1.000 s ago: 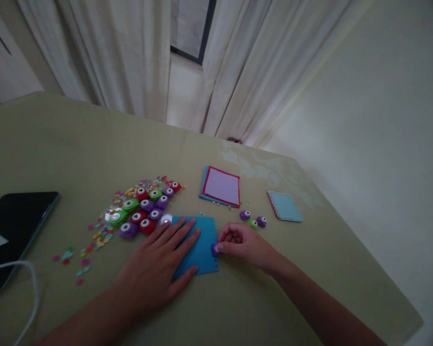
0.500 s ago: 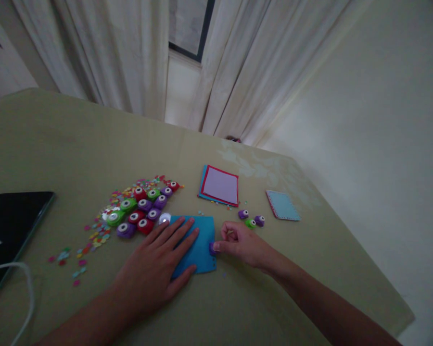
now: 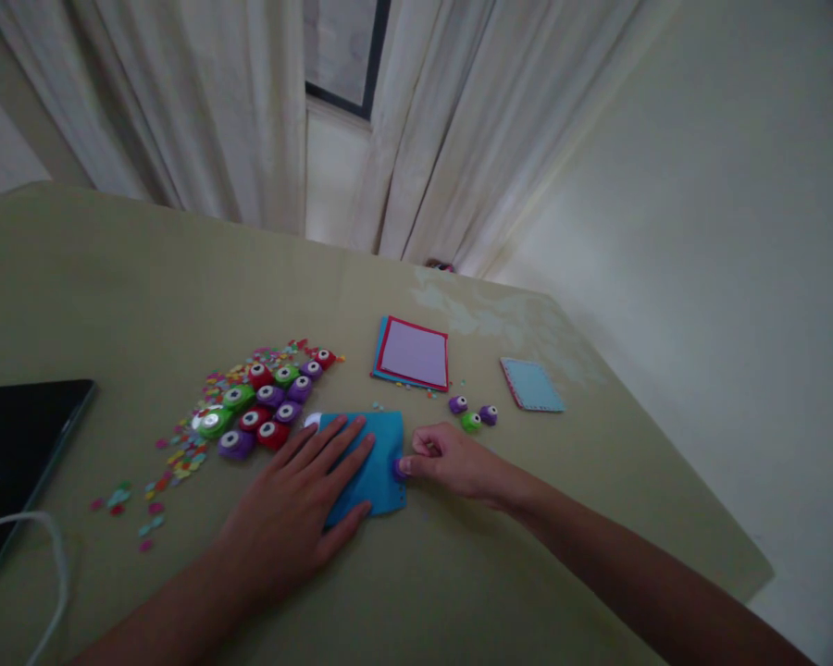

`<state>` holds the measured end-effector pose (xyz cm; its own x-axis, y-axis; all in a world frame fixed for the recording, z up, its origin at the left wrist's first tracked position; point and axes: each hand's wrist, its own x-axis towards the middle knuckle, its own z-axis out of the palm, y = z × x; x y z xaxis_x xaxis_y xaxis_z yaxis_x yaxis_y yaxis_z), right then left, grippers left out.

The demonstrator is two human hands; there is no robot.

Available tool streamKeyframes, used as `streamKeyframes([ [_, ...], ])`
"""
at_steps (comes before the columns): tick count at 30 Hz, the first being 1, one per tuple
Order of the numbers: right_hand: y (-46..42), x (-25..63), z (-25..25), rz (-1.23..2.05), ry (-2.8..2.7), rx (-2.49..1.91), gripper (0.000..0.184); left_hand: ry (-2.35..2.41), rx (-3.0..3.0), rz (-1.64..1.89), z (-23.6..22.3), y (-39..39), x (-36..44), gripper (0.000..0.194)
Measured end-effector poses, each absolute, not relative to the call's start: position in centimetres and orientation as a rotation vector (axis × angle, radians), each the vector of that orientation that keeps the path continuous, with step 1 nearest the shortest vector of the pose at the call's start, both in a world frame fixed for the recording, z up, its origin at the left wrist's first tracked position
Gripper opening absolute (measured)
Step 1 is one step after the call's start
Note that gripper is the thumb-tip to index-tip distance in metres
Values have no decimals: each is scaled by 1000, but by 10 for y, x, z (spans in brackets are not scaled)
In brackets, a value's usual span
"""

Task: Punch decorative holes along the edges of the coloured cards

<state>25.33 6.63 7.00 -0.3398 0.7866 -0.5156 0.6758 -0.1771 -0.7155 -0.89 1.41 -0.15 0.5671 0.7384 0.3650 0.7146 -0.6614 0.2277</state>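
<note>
Flat on a blue sheet of craft paper [image 3: 381,462] lies my left hand [image 3: 305,490], its fingers spread over the sheet's left part. At the sheet's right edge, my right hand [image 3: 444,460] pinches a small purple craft punch [image 3: 398,468], with the thumb on top of it. Small punched holes run along that edge below the punch. Just beyond my right hand sit two purple punches [image 3: 488,414] and a green punch [image 3: 470,422]. Left of the sheet stands a cluster of red, green and purple punches [image 3: 270,396].
Colourful paper confetti [image 3: 187,453] is scattered around the punch cluster. A stack of lilac, red and blue paper [image 3: 414,353] lies farther back. A light-blue card with a punched edge [image 3: 533,385] is at the right. A black tablet [image 3: 34,435] and a white cable [image 3: 59,564] lie left.
The whole view has shifted slightly, moving things a little left in the picture. My left hand stays on the blue sheet, and my right hand still holds the purple punch at its edge.
</note>
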Motion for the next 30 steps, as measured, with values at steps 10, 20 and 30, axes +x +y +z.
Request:
streamKeyframes([
  [10,66,284,77,1319,-1884,-1820,50,1304,2714,632,-8,13,-9,69],
  [20,84,227,92,967,-2116,-1413,14,1235,2626,597,11,12,-8,77],
  [30,117,40,96,308,-2864,-744,25,1173,2581,529,-4,6,-10,78],
])
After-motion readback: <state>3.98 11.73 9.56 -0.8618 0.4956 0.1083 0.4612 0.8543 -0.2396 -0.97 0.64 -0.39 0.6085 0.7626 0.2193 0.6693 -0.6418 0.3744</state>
